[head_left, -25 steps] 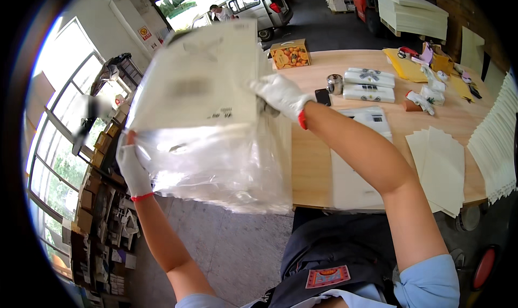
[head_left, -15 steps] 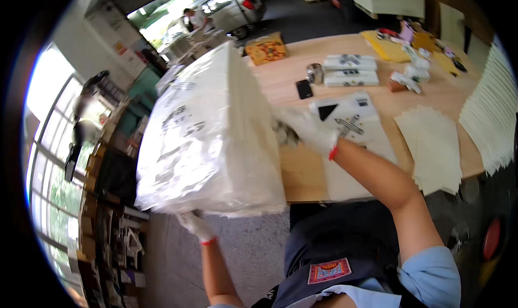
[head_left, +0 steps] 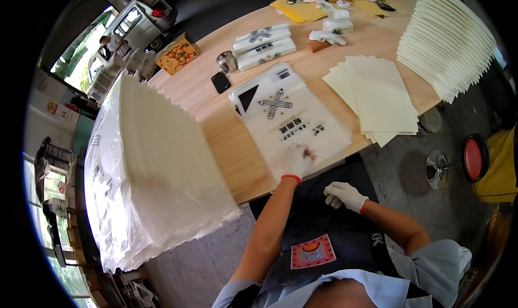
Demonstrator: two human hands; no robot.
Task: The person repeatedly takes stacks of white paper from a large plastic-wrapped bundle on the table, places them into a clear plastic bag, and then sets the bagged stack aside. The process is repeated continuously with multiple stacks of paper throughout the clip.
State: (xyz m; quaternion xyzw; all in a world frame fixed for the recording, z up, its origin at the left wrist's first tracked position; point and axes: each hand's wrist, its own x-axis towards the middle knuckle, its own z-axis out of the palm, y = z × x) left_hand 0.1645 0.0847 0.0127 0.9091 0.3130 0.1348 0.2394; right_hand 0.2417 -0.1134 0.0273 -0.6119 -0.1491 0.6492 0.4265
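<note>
My left hand (head_left: 297, 158), in a white glove with a red cuff and bare fingertips, is at the near end of a stack of clear printed plastic bags (head_left: 318, 113). Its fingers look pinched together on the top bag. In front of my apron, beside the table's near edge, my right hand (head_left: 345, 196) hangs with its gloved fingers curled in and nothing seen in them. A tall stack of white sheets in clear plastic wrap (head_left: 162, 167) stands at the table's left end, apart from both hands. Loose cream sheets (head_left: 377, 92) lie fanned right of the bags.
Beyond the bags are a black phone (head_left: 220, 83), a tape roll (head_left: 226, 62), folded plastic packs (head_left: 264, 46) and an orange-patterned box (head_left: 177, 54). A staggered sheet stack (head_left: 445, 41) stands at the far right. A red stool (head_left: 475, 158) is on the floor at right.
Both hands have left the wrapped stack, which now stands further left in view. My left hand has come up onto the plastic bags; my right has drawn back toward my apron. The view has shifted right.
</note>
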